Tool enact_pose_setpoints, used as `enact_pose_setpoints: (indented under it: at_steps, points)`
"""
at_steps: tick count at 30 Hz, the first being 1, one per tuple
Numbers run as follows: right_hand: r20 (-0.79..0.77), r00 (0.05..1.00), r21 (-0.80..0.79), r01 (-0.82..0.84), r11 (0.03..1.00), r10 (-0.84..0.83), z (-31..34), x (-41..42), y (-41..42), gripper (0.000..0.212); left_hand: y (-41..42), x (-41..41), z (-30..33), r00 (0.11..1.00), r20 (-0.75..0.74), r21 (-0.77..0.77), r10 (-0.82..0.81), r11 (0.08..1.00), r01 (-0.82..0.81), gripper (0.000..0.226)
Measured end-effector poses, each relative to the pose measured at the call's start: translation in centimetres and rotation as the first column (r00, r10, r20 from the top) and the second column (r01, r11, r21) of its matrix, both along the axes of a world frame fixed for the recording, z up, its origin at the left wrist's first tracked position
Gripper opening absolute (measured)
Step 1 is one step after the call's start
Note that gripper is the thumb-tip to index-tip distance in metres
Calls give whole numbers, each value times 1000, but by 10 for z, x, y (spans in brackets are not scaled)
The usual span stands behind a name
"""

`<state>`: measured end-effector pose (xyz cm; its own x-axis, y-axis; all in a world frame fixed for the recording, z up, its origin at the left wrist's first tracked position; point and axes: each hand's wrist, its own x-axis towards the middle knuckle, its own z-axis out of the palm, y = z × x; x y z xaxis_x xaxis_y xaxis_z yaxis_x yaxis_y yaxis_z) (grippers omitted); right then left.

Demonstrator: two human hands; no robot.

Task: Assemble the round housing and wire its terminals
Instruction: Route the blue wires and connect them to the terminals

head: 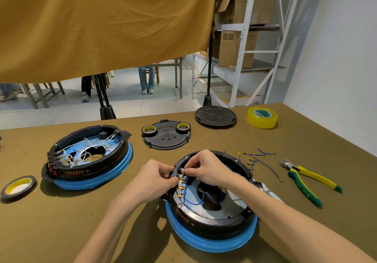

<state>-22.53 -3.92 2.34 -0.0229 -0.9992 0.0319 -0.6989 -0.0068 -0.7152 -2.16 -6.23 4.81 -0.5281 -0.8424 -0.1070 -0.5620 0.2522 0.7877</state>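
Observation:
A round black housing (pixel 212 220) on a blue ring lies near the table's front, open side up. A row of brass terminals (pixel 181 183) runs along its left inner rim, with blue wires (pixel 195 201) trailing into the middle. My left hand (pixel 155 178) grips the rim and the switch block from outside. My right hand (pixel 206 165) reaches over the housing and pinches a terminal connector at the top of the row. Loose blue wires with brass lugs (pixel 257 158) lie just right of the housing.
A second wired housing (pixel 89 156) sits at the left. Two black covers (pixel 166 138) (pixel 215 117) lie behind, the nearer bearing two tape rolls. A yellow tape roll (pixel 262 117), green-yellow pliers (pixel 308 181) and a dark tape roll (pixel 18 187) also lie on the table.

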Motion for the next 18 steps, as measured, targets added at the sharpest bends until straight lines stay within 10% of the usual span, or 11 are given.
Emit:
enact_pose_setpoints:
  at_steps: [10, 18]
  points:
    - [90, 996, 7, -20, 1000, 19, 1, -20, 10, 11, 6, -21, -18, 961, 243, -282, 130, 958, -59, 70]
    - [50, 999, -59, -14, 998, 17, -10, -20, 16, 13, 10, -46, -27, 920, 285, -397, 271, 907, -144, 40]
